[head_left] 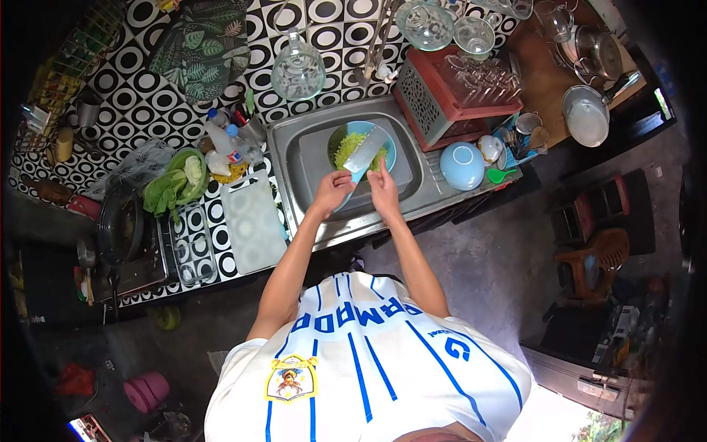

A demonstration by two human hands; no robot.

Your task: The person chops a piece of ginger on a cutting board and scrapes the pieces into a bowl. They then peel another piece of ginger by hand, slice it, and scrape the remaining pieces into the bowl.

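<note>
Cleaver blade (366, 149), broad and pale, lies over a blue bowl (387, 146) in the steel sink (294, 158) just above the frame's centre; its long axis runs diagonally, the tip end toward the upper right and the handle end toward the lower left. The bowl holds a heap of finely chopped yellow-green vegetable (348, 146), partly covered by the blade. The left hand (333, 190) is clenched around the handle end, though the handle itself is hidden inside the grip. The right hand (382, 183) sits just beside it at the bowl's near edge; whether its fingers are grasping the rim or only resting there cannot be told. On the patterned worktop (140, 103) to the left, a green bowl (197, 188) holds leafy greens, with a white cutting board (253, 221) just beside it and a dark pan (118, 228) further left. Right of the sink stands an upturned light-blue bowl (462, 166), and above it a red rack (456, 92) carries upturned glasses. Small items around the bottles near the sink's upper left corner are too small to identify.
</note>
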